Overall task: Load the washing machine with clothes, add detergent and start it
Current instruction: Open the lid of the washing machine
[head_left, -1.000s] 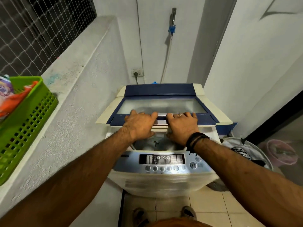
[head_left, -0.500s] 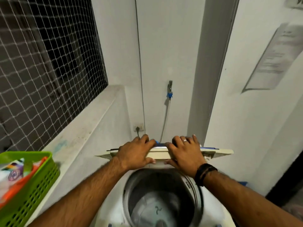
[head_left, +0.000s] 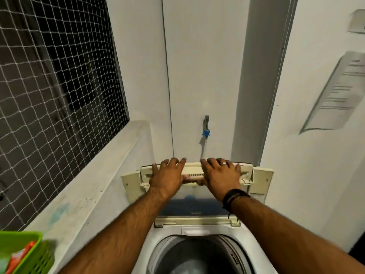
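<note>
Head view
Lid: the folded cream lid (head_left: 262, 180) of the washing machine (head_left: 158, 244) stands raised at the back edge of the machine, its underside turned to you.
Your left hand: your left hand (head_left: 167, 177) lies on the left part of the lid's upper edge; the fingers reach over the top and the thumb is under the fold, so it grasps the lid.
Your right hand: your right hand (head_left: 222, 179) grasps the same edge just beside the left one, fingers curled over the top. A dark band (head_left: 235, 196) is around this wrist.
Drum: the round drum (head_left: 197, 258) is uncovered below your forearms, at the front of the machine; inside it looks dark, and I cannot tell if clothes are in it.
Basket: a green basket (head_left: 29, 252) sits on the ledge (head_left: 83, 194) at the left, near the bottom corner, with an orange packet (head_left: 20, 258) inside.
Wall: a tap (head_left: 206, 125) with a blue fitting is on the wall above the lid, and a netted window (head_left: 55, 91) is at the left.
</note>
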Tool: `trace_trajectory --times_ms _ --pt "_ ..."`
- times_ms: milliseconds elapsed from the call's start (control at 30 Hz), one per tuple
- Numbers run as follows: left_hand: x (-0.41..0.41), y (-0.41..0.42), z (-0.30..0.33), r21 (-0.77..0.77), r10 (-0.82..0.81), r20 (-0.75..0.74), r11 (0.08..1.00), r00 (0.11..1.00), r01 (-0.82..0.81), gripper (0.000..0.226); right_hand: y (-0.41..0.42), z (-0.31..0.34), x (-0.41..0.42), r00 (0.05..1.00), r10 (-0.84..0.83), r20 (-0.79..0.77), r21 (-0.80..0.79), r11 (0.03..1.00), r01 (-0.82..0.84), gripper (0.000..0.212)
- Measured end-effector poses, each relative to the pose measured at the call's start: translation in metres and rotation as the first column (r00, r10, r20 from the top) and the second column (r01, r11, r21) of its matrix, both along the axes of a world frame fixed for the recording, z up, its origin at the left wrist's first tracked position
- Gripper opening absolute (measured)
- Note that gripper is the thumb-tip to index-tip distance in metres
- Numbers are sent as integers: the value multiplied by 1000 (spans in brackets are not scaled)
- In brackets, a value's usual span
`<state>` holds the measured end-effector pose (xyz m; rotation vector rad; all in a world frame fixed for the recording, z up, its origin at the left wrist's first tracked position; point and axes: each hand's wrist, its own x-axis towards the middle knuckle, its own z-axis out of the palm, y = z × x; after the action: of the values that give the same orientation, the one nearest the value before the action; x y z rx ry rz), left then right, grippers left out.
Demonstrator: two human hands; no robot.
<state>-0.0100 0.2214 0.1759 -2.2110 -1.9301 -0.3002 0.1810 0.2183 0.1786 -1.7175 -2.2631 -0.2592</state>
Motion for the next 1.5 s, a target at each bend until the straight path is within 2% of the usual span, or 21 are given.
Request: trace_trajectory --times_ms 267,733,1100,1267,1500 --pt "-1 62 -8 -75 14 117 997 993 -5 63 61 -1 -4 1000 0 -22 -86 996 -2 63" --pt "-5 102 -10 -150 6 98 989 995 8 63 108 -10 -5 999 9 -40 -151 988 -15 64" --pt "-3 79 5 -256 46 -35 965 998 -53 72 85 -10 -4 999 3 -40 -123 992 -8 73" --pt "0 62 13 -253 42 -60 966 997 -56 81 69 -4 -3 999 10 -42 -125 992 -15 76" --pt "-1 38 14 -196 16 -52 980 999 -26 81 52 -1 3 998 12 -62 -128 992 -20 73"
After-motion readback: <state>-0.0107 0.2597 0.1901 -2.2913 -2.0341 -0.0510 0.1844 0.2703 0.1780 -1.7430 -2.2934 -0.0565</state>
